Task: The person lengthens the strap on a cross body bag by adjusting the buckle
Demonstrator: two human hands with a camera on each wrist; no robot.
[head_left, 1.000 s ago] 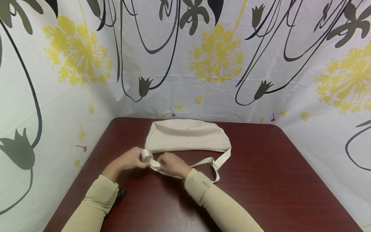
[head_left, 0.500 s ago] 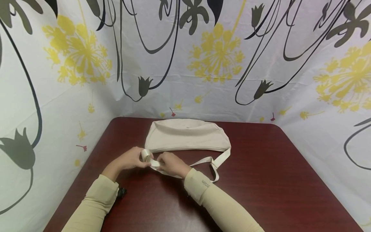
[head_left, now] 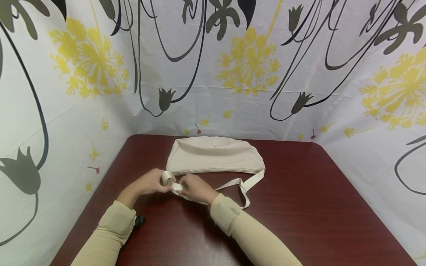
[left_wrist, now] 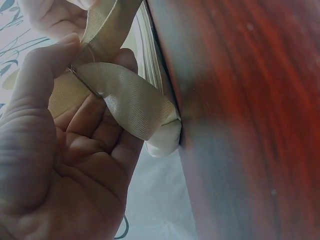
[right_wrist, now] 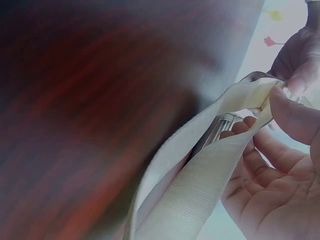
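- The cream bag (head_left: 216, 157) lies flat on the dark red worktop (head_left: 299, 192), its zip (head_left: 216, 171) running along the edge nearest the person.
- Its strap (head_left: 255, 183) leaves the bag's right end, makes a loose loop in front of the bag, and runs leftward to the hands.
- The left hand (head_left: 153, 183), just in front of the bag's left end, grips the strap between thumb and fingers beside a thin metal bar (left_wrist: 86, 82); a curled length of strap stands up there.
- The right hand (head_left: 198, 187), in front of the bag and nearer its middle, pinches the strap between thumb and fingertips, close to the left hand.
- As far as can be judged, the strap work at the metal bar is partway along: both strap ends appear joined to the bag, and the webbing seems to pass around the bar, though the fingers hide the exact threading.
- What looks unfinished: the curl by the bag's left end is not drawn flat, the loop towards its right end lies slack, and neither hand has released the strap.
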